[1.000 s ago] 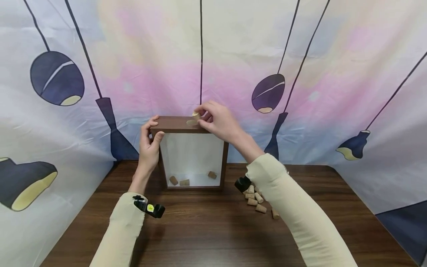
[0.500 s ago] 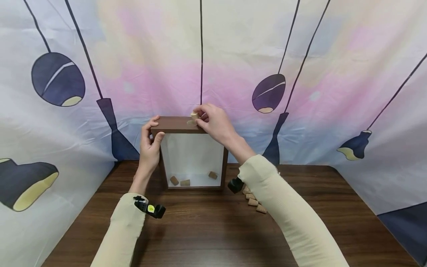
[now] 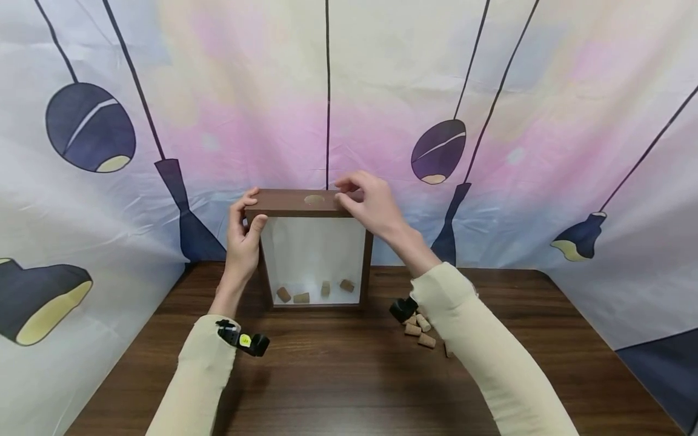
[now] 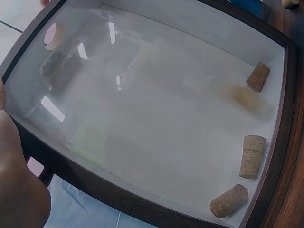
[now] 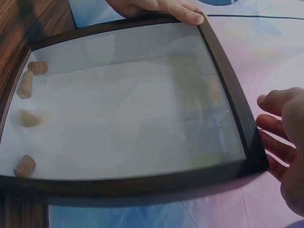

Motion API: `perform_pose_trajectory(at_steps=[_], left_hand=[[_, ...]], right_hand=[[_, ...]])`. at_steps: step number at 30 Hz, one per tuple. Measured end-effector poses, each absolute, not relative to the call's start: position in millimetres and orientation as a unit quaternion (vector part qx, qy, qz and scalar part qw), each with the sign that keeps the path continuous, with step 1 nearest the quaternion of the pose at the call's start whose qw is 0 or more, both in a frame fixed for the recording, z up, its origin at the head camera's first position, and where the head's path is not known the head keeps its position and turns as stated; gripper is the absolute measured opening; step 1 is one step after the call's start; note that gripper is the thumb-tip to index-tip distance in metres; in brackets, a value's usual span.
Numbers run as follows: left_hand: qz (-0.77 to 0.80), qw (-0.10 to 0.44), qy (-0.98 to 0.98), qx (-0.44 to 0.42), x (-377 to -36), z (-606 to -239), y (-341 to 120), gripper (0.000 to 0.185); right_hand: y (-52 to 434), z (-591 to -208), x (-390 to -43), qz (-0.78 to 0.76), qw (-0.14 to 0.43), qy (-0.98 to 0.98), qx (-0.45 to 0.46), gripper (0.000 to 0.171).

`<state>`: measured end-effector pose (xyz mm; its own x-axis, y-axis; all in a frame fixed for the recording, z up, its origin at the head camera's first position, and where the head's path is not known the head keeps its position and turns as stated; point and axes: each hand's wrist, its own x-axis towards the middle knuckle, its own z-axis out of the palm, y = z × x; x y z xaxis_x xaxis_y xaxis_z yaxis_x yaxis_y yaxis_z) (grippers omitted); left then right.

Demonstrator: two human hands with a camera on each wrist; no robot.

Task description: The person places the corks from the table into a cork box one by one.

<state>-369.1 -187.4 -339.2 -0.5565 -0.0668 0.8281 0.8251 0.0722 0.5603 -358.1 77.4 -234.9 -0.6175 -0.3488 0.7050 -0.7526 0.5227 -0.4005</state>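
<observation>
left hand (image 3: 243,233) grips frame (image 3: 314,251) corner; right hand (image 3: 371,203) empty, loose, beside top hole (image 3: 314,198).

The left hand (image 3: 243,233) grips the top left corner of the upright wooden frame box (image 3: 314,250), which stands at the table's (image 3: 338,375) far edge against the patterned backdrop (image 3: 382,91). The right hand (image 3: 369,203) hovers by the top right corner, fingers loosely curled, beside the round hole (image 3: 314,198) in the top. Four corks (image 3: 315,291) lie on the box's floor; loose corks (image 3: 420,330) sit on the table just right of the box.
</observation>
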Motion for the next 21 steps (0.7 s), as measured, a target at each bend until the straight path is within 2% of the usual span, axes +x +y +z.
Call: perform_pose_trajectory(at_steps=[11,21], left_hand=[[-0.611,0.374,-0.628,-0.304,-376.2,-344.2,-189.3,0.043],[-0.612,0.374,-0.627,-0.303,-375.7,-343.8,-188.6,0.041]], right_hand=[[128.5,-245.2,-343.9,0.364,0.315,-0.820,0.310,0.020],[162.7,-266.6,-334.5,0.364,0.344,-0.818,0.281,0.017]])
